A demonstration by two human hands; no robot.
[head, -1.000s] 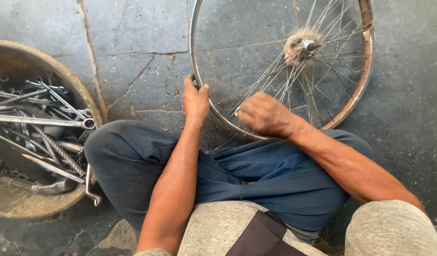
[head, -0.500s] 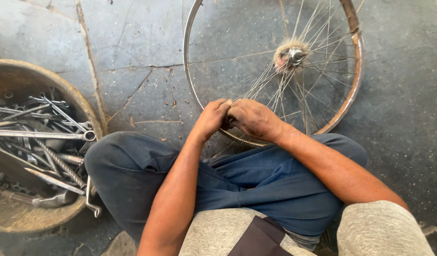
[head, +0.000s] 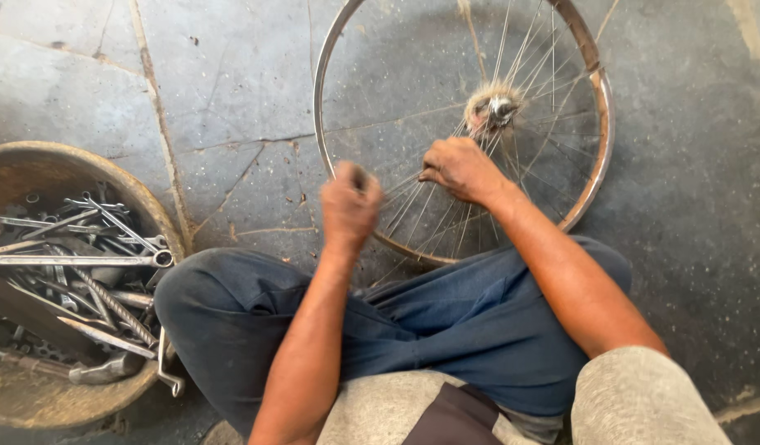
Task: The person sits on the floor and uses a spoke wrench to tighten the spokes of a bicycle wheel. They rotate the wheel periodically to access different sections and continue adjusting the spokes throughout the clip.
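now we're looking straight down at a bare bicycle wheel (head: 598, 156) lying flat on the grey stone floor (head: 231, 91), its metal rim a little rusty and its near edge tucked up against our crossed legs in dark blue trousers (head: 446, 321). our right hand (head: 460, 169) sits inside the rim, over the spokes (head: 413, 210), just below and to the left of the fuzzy, grimy hub (head: 493, 107). its fingers are curled in toward the spokes, pinched as if on one of them, though we can't tell exactly which spoke they grip. our left hand (head: 351, 202) hangs above the near left part of the wheel, closed in a loose fist with something small and dark peeking out at the top. it's blurred, so we can't tell what the thing is. both forearms reach out from our lap, the left one nearly straight ahead, the right one slanting in from the right.

off to the left, well apart from the wheel, a round, worn metal basin (head: 34, 165) rests on the floor, just beside our left knee. it's piled with wrenches and spanners (head: 75, 259), a twisted steel rod (head: 108, 301) and other long tools, crossing one another every which way. one hooked piece (head: 170, 371) pokes out over the basin's near rim.
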